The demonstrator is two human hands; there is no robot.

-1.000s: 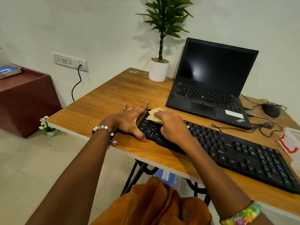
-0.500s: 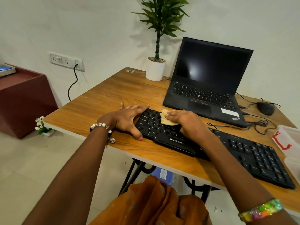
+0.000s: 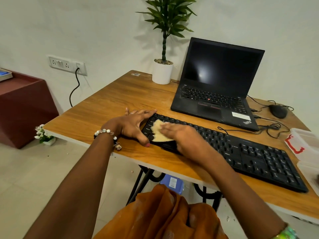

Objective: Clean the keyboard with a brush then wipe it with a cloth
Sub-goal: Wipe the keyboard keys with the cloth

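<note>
A black keyboard (image 3: 250, 152) lies slanted along the front of the wooden table (image 3: 110, 107). My right hand (image 3: 183, 137) holds a small beige cloth (image 3: 158, 131) against the keys at the keyboard's left end; the hand is motion-blurred. My left hand (image 3: 133, 125) is spread flat around the keyboard's left edge. Its thumb is at the front corner and its fingers reach the back corner. No brush is in view.
An open black laptop (image 3: 217, 87) stands behind the keyboard, with a potted plant (image 3: 163, 71) to its left. A mouse (image 3: 278, 111) and tangled cables lie at the right. A clear plastic box (image 3: 305, 144) sits at the table's right edge. A maroon cabinet (image 3: 22, 107) stands left.
My right hand took the cloth rightward along the keys, then back to the left end and toward the front rows. My left hand stayed at the keyboard's left edge.
</note>
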